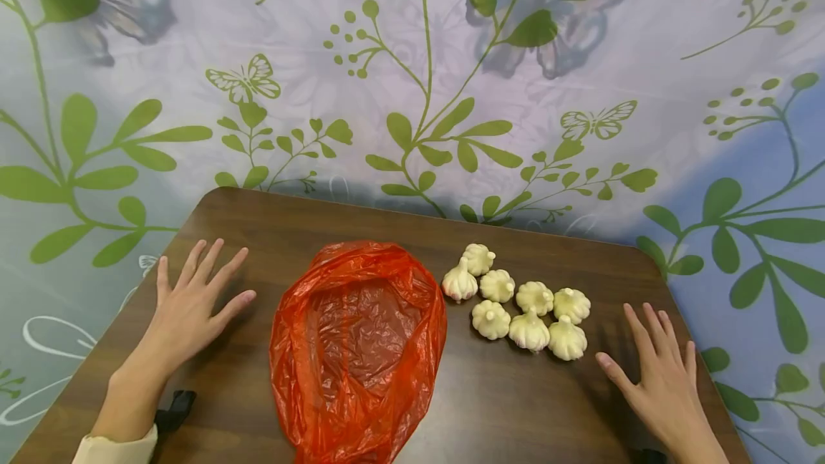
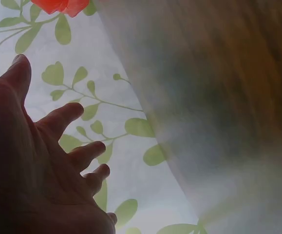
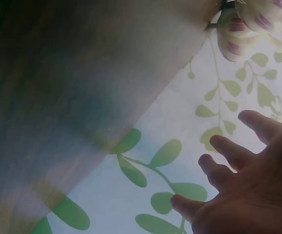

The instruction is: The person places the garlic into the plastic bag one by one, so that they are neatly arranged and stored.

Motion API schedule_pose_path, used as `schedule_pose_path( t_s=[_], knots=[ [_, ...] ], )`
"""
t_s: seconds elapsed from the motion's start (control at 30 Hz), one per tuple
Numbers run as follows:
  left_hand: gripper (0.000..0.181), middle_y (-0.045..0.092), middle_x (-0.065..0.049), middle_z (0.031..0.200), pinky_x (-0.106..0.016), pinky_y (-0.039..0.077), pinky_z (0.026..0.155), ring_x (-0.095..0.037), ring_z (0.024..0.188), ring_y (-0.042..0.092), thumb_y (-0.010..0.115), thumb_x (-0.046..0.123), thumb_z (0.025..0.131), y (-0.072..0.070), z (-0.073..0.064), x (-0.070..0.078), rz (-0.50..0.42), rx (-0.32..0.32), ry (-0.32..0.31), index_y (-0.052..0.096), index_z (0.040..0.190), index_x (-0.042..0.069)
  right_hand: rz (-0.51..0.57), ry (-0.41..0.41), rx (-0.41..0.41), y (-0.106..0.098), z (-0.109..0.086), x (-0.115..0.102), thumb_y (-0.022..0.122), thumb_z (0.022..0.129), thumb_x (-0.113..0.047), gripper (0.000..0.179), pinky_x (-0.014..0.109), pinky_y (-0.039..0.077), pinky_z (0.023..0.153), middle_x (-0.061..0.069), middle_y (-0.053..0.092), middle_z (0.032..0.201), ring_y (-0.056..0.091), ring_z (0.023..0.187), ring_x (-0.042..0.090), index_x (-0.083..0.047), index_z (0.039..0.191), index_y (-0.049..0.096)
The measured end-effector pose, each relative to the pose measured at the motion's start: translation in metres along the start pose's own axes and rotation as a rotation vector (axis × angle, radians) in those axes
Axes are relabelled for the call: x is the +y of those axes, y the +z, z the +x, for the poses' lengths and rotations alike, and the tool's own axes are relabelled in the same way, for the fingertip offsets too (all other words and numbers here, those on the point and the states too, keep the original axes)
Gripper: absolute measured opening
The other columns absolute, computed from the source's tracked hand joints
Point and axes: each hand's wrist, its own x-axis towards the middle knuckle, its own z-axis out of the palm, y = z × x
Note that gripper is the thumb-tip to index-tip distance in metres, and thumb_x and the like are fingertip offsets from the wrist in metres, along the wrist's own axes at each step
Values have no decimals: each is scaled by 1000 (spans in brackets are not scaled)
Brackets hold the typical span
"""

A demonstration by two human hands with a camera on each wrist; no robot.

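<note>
A red plastic bag [image 1: 290, 349] lies with its mouth spread wide on the brown table, left of centre in the head view. To its right sit several pale garlic bulbs [image 1: 530, 331] in a loose cluster. My left hand [image 1: 190, 306] is left of the bag, fingers spread and holding nothing. On the far side, my right hand [image 1: 660, 378] is spread out right of the garlic, touching none of it. The left wrist view has a bit of the red bag [image 2: 65, 6] at its top edge. In the right wrist view, garlic bulbs [image 3: 235, 41] appear at the top right.
The wooden table [image 1: 509, 399] has rounded far corners. Behind it hangs a wall covering [image 1: 309, 92] printed with green leaves and butterflies. A small black object [image 1: 175, 410] is by the left wrist.
</note>
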Motion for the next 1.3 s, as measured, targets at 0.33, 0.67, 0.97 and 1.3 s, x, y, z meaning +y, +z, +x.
schedule_pose_path(
  t_s=[0.33, 0.67, 0.97, 1.3],
  knots=[
    [72, 27, -25, 171, -75, -14, 119, -41, 163, 9, 62, 51, 104, 3, -1, -1, -92, 12, 1, 36, 166, 26, 29, -24, 7, -8, -1, -3, 74, 98, -38, 91, 78, -15, 116, 21, 14, 175, 1, 164, 39, -20, 170, 21],
    [71, 33, -24, 168, -76, -5, 121, -42, 160, 16, 66, 41, 103, 4, 3, 5, -197, 23, 47, 37, 165, 22, 120, -54, 0, -7, 6, -12, 75, 99, -30, 88, 75, -12, 120, 20, 18, 174, 2, 164, 35, -20, 170, 24],
    [71, 38, -27, 164, -77, 1, 120, -50, 155, 24, 70, 32, 102, 6, 2, 10, -296, 10, 51, 39, 164, 20, 164, -85, 9, -1, 9, -21, 76, 98, -28, 85, 74, -9, 121, 20, 22, 173, 7, 164, 36, -19, 168, 29],
    [73, 43, -14, 165, -77, 25, 114, -46, 151, 35, 73, 21, 100, 16, 7, 22, -456, -54, 80, 39, 164, 28, 173, -93, -4, 6, 6, -24, 77, 97, -28, 86, 73, -7, 123, 22, 24, 172, 10, 164, 34, -19, 168, 29]
  ],
)
